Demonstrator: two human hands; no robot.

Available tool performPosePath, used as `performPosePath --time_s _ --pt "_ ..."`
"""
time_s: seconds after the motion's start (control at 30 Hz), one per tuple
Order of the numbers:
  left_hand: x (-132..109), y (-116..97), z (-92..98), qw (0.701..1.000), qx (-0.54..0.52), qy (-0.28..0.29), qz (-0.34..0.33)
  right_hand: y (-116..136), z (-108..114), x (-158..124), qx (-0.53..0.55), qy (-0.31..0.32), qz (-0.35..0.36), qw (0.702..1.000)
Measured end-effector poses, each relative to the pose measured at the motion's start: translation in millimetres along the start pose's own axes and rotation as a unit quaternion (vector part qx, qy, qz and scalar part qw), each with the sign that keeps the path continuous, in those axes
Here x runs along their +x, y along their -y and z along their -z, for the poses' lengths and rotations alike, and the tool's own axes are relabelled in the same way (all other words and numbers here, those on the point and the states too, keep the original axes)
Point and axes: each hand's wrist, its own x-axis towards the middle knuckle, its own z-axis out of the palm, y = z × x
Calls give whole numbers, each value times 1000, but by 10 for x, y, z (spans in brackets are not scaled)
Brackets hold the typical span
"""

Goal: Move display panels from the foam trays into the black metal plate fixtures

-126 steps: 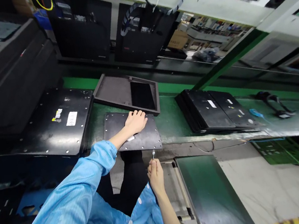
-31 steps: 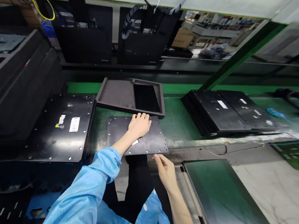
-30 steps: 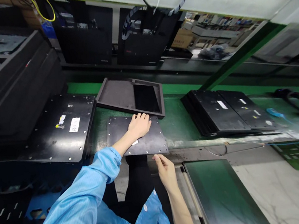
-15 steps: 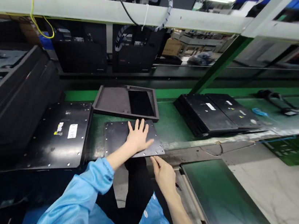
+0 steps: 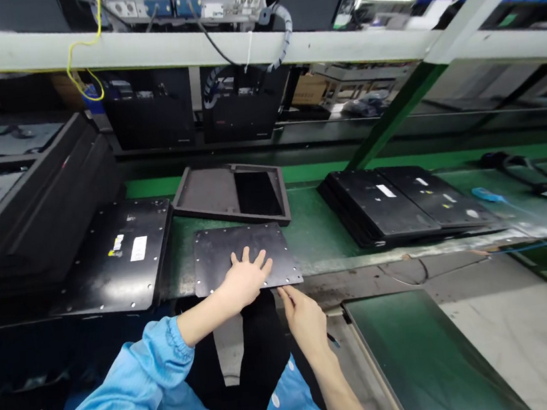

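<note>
1. So, left hand (image 5: 244, 281) is now nearer the body than 0.5 s ago, its fingertips off the far edge of the black plate (image 5: 222, 252). Palm down on the plate, fingers spread, gripping nothing.
2. Right hand (image 5: 307, 320) is up at the plate's near edge, by the right corner; 4.2 s ago it was lower. Fingers pinched, apparently around a slim tool (image 5: 334, 341); only its dark end shows behind the hand.
3. Plate lies flat on the green bench (image 5: 310, 230), at the front edge; no clear shift there.
4. Meaning: left hand probably just steadies the plate; work looks centred on the near edge. Fingertip contact there: can't tell.
5. Around: foam tray (image 5: 208, 190) just behind, black panel (image 5: 115, 266) to the left, panel stacks (image 5: 365, 210) well right.
</note>
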Motion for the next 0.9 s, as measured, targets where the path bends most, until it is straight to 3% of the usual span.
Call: performPosePath --time_s 0.17,0.3,0.43,0.63,0.77,0.9 --pt "23 -47 43 1000 19 25 1 67 66 36 -32 19 -1 999" --pt "26 -139 46 997 74 2 9 114 105 41 -43 27 14 999" --pt "-67 -106 294 996 76 -56 -2 139 111 39 -57 18 22 998" --pt "-218 43 772 995 54 -81 7 135 88 60 -64 16 13 998" --pt "-225 144 866 992 39 -120 11 134 117 42 -90 22 23 995" --pt "-167 251 891 990 17 -142 -5 239 150 149 -101 16 79 992"
